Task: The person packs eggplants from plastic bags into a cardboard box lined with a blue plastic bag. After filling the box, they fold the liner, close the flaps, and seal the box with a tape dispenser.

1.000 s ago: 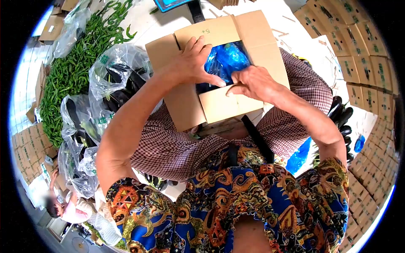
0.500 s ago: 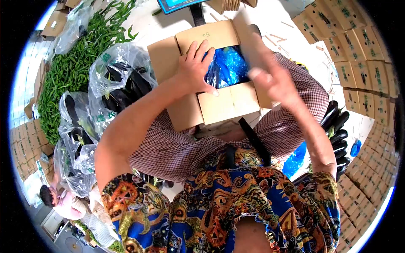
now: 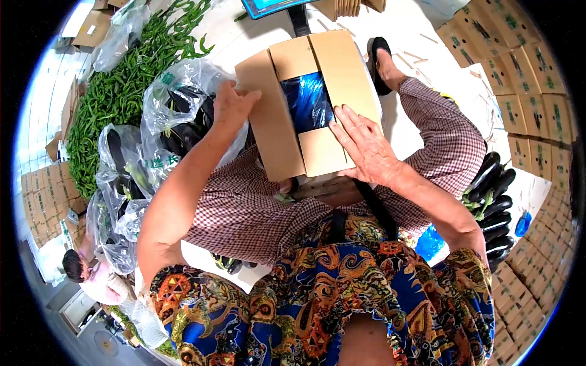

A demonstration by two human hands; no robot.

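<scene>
A cardboard box stands between my knees, its flaps folded inward over the top. Through the gap between the flaps shows crinkled blue plastic; what lies under it is hidden. My left hand is at the box's upper left edge, thumb stretched out towards the left flap and the other fingers bent and partly hidden. Lying flat across the lower end of the right flap and the near flap is my right hand, fingers extended.
Clear bags of eggplants and a heap of green peppers lie at left. Loose eggplants are at right, before stacked cartons. A blue-framed screen stands beyond the box. Another person sits at lower left.
The left and right flaps have folded inward, narrowing the opening. My left hand moved off the near-left flaps to the box's left edge; my right hand came down onto the right flap.
</scene>
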